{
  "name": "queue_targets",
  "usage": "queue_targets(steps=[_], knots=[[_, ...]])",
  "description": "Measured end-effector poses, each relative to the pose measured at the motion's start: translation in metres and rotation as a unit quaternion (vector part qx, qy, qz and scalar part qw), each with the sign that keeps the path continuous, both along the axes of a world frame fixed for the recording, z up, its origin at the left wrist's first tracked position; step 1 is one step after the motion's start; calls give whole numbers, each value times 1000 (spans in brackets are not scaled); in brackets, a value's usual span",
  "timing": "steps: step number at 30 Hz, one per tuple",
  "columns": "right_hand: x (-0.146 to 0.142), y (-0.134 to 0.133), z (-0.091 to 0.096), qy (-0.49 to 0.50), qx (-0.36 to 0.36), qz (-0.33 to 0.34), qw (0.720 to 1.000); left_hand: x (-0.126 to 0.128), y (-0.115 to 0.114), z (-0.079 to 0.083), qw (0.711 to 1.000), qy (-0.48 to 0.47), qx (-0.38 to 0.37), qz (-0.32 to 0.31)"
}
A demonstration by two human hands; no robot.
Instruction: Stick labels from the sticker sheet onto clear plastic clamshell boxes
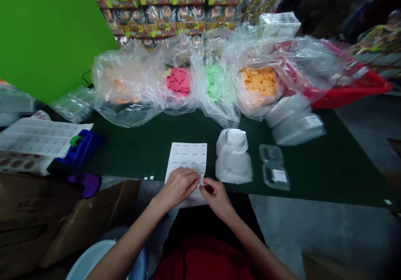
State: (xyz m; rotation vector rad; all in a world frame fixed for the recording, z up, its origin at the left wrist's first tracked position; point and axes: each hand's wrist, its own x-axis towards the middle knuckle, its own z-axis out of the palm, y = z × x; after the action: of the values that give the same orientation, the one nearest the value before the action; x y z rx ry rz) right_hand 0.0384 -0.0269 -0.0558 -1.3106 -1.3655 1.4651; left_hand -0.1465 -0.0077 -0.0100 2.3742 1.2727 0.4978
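A white sheet of printed stickers [189, 154] lies at the front edge of the table, its lower end hanging over the edge. My left hand [181, 184] rests on its lower part with curled fingers, thumb and fingertips gripping near the right side. Close beside it, my right hand [218, 196] pinches a small white sticker at the sheet's right edge; the fingertips partly hide it. To the right stands a nested stack of clear plastic clamshell boxes [234, 163]. Farther right, one opened clamshell box [272, 163] lies flat with a white sticker [279, 175] on it.
Plastic bags hold orange pieces [258, 80], green pieces [214, 81] and pink pieces [179, 81] along the back. More clamshell boxes [296, 123] lie before a red basket [351, 96]. A blue tape dispenser [79, 148] and sticker sheets [37, 136] are left. Cartons [34, 217] stand below.
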Motion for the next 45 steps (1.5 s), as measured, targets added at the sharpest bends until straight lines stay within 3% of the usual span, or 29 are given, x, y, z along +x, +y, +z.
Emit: queue_targets(steps=[3, 8, 11, 16, 19, 22, 25, 29, 31, 32, 34, 37, 39, 42, 45], knots=[[-3, 2, -2, 10, -12, 0, 1000, 1, 8, -2, 999, -11, -31, 14], [-8, 3, -4, 38, -48, 1, 998, 1, 13, -3, 978, -108, -109, 138], [-8, 5, -4, 39, -49, -4, 998, -4, 11, -1, 979, -105, -147, 93], [-7, 9, -4, 15, -20, -3, 1000, -6, 10, 1, 988, -78, -124, 43], [-6, 9, -3, 19, -27, 0, 999, -2, 12, 3, 984, -96, -139, 58], [-7, 9, -2, 46, -43, 4, 998, 1, 16, 1, 972, -129, -154, 119], [-10, 10, -3, 51, -60, -4, 997, 3, 22, -10, 937, -199, -168, 231], [-19, 13, -6, 16, -38, -49, 998, -1, 34, -32, 825, -354, -176, 405], [-21, 10, -3, -15, -15, -71, 997, -2, 34, -36, 791, -383, -145, 454], [-20, 7, 2, -28, 3, -76, 997, -1, 31, -35, 796, -373, -113, 463], [-17, -1, 16, -44, 52, -68, 995, 4, 18, -29, 836, -320, -15, 445], [-8, -13, 44, -26, 75, -61, 995, 19, -12, -16, 914, -215, 166, 301], [-3, -17, 58, 34, 21, -77, 996, 30, -32, -8, 933, -180, 241, 196], [4, -19, 69, 121, -42, -115, 985, 41, -54, 4, 944, -180, 249, 121], [11, -22, 74, 138, -51, -125, 981, 42, -60, 24, 945, -224, 165, 171]])
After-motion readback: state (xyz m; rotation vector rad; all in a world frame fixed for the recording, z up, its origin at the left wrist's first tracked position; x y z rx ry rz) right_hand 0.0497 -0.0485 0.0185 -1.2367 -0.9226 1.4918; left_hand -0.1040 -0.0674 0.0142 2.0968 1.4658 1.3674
